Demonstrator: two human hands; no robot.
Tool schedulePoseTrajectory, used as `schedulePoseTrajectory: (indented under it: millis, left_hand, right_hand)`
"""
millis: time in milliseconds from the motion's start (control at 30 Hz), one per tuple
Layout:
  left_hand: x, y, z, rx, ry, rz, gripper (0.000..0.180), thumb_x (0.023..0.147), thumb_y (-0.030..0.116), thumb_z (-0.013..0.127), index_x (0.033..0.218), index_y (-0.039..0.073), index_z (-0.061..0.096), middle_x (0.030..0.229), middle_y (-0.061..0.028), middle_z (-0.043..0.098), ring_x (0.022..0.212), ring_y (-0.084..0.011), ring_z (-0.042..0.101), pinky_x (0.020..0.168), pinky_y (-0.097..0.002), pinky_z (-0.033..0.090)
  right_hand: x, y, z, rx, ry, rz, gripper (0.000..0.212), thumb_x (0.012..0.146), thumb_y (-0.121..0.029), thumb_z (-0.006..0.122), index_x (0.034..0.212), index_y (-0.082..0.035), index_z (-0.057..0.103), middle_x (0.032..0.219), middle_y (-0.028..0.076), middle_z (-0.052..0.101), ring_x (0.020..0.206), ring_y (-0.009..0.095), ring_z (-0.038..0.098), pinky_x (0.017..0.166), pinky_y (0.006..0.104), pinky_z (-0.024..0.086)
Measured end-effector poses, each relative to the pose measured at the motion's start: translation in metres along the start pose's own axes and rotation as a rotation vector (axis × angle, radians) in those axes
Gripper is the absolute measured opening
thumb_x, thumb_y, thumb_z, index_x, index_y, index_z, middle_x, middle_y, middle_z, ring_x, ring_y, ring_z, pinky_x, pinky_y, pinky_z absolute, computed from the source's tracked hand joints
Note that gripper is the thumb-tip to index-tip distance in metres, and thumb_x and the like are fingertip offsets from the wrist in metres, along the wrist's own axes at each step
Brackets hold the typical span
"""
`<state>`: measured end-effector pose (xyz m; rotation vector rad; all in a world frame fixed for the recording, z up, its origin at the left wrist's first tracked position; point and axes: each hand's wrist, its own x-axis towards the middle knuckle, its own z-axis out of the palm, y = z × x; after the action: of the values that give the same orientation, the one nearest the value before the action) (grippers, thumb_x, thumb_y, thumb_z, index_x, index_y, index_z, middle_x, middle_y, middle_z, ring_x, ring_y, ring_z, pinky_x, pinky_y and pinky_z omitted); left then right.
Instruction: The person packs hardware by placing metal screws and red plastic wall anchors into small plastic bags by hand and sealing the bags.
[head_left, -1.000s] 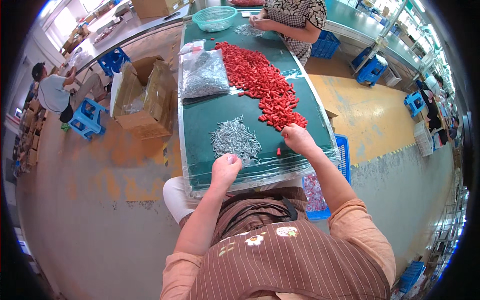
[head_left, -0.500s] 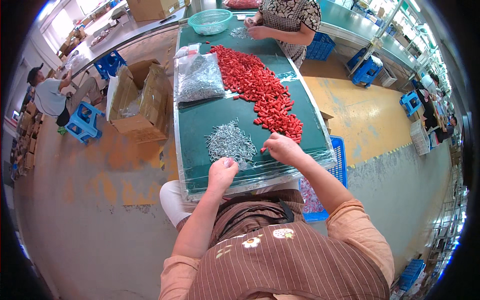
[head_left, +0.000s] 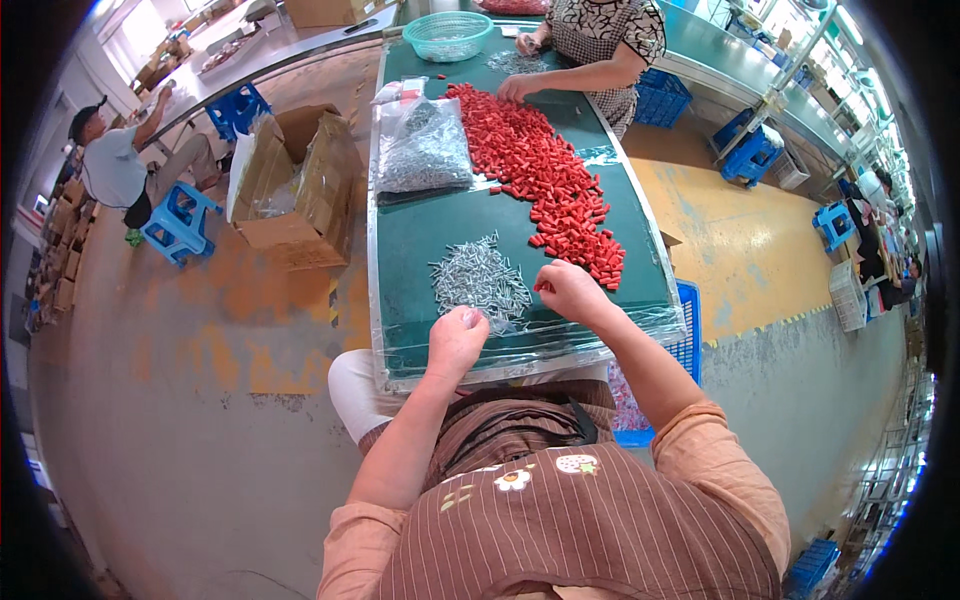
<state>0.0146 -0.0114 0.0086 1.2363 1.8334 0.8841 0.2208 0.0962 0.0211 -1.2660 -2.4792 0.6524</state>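
Note:
Near the front edge of the green table, my left hand (head_left: pixel 459 342) is closed with thumb and fingers pinched on what looks like a small clear plastic bag (head_left: pixel 497 325). That hand sits at the near side of a heap of silver screws (head_left: pixel 480 276). My right hand (head_left: pixel 574 294) is closed to the right of the screws, its fingertips pinching a red plastic plug (head_left: pixel 544 287); whether there is more than one is hidden. Just beyond it, a long pile of red plastic plugs (head_left: pixel 560 185) stretches to the far end.
A large clear bag of screws (head_left: pixel 424 150) lies left of the red pile. A green basket (head_left: pixel 447 37) stands at the far left, near a co-worker's hand (head_left: pixel 519 88). A cardboard box (head_left: pixel 297 190) is on the floor left, a blue crate (head_left: pixel 688 340) beside the table's right edge.
The view has shifted slightly, moving the table rightward. My hands stay nearly in place, and the red plug is now drawn up at my right fingertips. The co-worker's hand has come to the red pile.

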Motion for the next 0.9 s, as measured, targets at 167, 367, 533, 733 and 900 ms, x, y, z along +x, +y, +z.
schedulePoseTrajectory:
  millis: [167, 367, 533, 733, 900]
  left_hand:
    - [0.004, -0.001, 0.008, 0.083, 0.087, 0.092, 0.022, 0.077, 0.022, 0.061, 0.074, 0.001, 0.060, 0.065, -0.0148, 0.059, 0.059, -0.0242, 0.056, 0.059, -0.0375, 0.045]
    - [0.003, 0.012, 0.015, 0.130, 0.052, 0.145, 0.026, 0.079, 0.026, 0.060, 0.074, 0.000, 0.058, 0.069, -0.0179, 0.061, 0.062, -0.0318, 0.057, 0.061, -0.0405, 0.046]
    - [0.001, 0.019, 0.015, 0.145, 0.016, 0.120, 0.027, 0.081, 0.028, 0.058, 0.077, 0.001, 0.061, 0.071, -0.0185, 0.062, 0.066, -0.0334, 0.059, 0.063, -0.0404, 0.047]
    - [-0.003, 0.024, 0.008, 0.085, -0.016, 0.056, 0.027, 0.080, 0.028, 0.060, 0.078, 0.001, 0.062, 0.075, -0.0196, 0.063, 0.072, -0.0351, 0.060, 0.066, -0.0421, 0.047]
    - [-0.003, 0.025, 0.005, 0.054, -0.018, 0.032, 0.025, 0.079, 0.026, 0.061, 0.078, 0.002, 0.063, 0.073, -0.0175, 0.063, 0.069, -0.0323, 0.062, 0.064, -0.0416, 0.047]
  right_hand:
    - [-0.014, -0.061, -0.025, 0.245, -0.067, -0.153, 0.010, 0.075, -0.011, 0.062, 0.083, -0.005, 0.065, 0.085, 0.014, 0.060, 0.083, 0.033, 0.060, 0.075, 0.0406, 0.049]
    - [-0.020, -0.085, -0.022, -0.215, -0.180, -0.156, 0.009, 0.078, -0.006, 0.057, 0.085, -0.002, 0.060, 0.089, 0.016, 0.058, 0.085, 0.034, 0.061, 0.073, 0.0422, 0.051]
    - [-0.017, -0.088, -0.019, -0.275, -0.205, -0.199, 0.009, 0.079, -0.008, 0.058, 0.085, -0.002, 0.062, 0.089, 0.015, 0.059, 0.084, 0.034, 0.062, 0.073, 0.0422, 0.051]
    - [-0.011, -0.080, -0.034, -0.194, -0.206, -0.212, 0.013, 0.081, -0.018, 0.062, 0.084, -0.005, 0.064, 0.086, 0.014, 0.063, 0.083, 0.033, 0.063, 0.073, 0.0428, 0.051]
    - [-0.016, -0.073, -0.030, 0.229, 0.014, -0.108, 0.013, 0.081, -0.018, 0.065, 0.085, -0.005, 0.066, 0.082, 0.010, 0.066, 0.084, 0.028, 0.062, 0.075, 0.0383, 0.049]
